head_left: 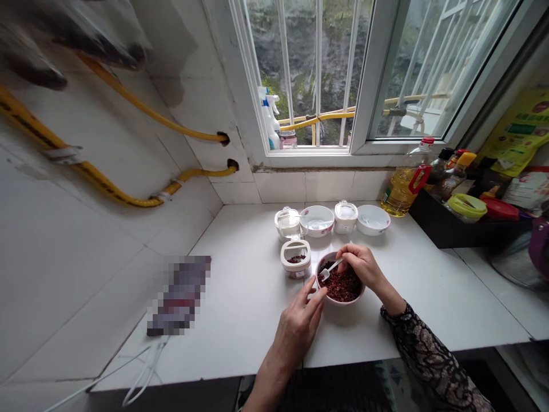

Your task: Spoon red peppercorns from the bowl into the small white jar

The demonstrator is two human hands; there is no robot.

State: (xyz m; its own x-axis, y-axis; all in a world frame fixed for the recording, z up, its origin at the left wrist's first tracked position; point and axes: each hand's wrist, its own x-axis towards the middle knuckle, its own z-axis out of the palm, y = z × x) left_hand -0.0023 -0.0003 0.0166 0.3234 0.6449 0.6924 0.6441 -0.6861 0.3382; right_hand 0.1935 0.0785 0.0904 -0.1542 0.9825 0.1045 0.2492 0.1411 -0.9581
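My right hand is shut on a small white spoon, whose bowl rests in dark red dried spice. That spice fills a white bowl with a pink rim. My left hand holds nothing, and its spread fingers end at the bowl's near left rim. Just left of the bowl stands a square, white-rimmed jar with some of the same-looking spice inside. Behind them, a row holds a lidded jar, a white bowl, another lidded jar and a plain white bowl.
All this stands on a white tiled counter. A bottle of yellow cooking oil and a black tray of sauce bottles sit to the right. A pixelated object lies to the left. Yellow gas hoses run along the wall.
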